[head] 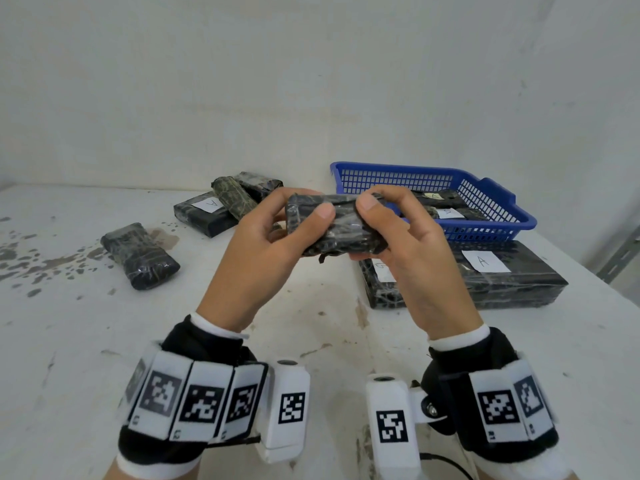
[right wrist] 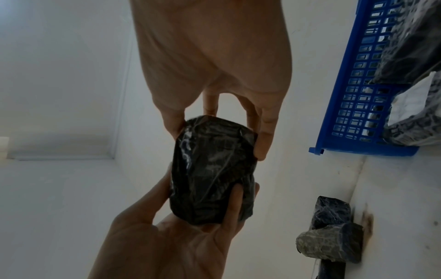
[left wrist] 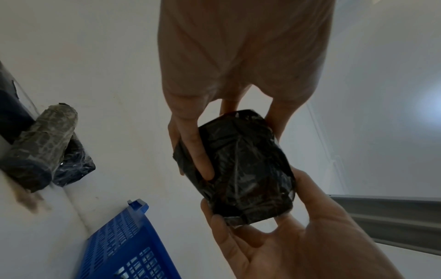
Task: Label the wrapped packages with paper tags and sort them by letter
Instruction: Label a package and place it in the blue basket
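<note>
Both hands hold one small black wrapped package (head: 341,228) up above the table, with no tag visible on it. My left hand (head: 273,233) grips its left end, thumb on top. My right hand (head: 398,237) grips the right end the same way. The left wrist view shows the package (left wrist: 241,168) end-on between the fingers of both hands, and the right wrist view shows the package (right wrist: 212,173) likewise. A blue basket (head: 491,199) at the back right holds tagged packages. Two flat black packages (head: 512,278) in front of it carry paper tags, one marked A (head: 483,260).
An untagged black package (head: 140,256) lies on the stained white table (head: 311,341) at the left. Behind it sits a pile (head: 228,202) of three packages, one tagged. The wall stands close behind the table; a grey metal frame (head: 620,254) shows at the right edge.
</note>
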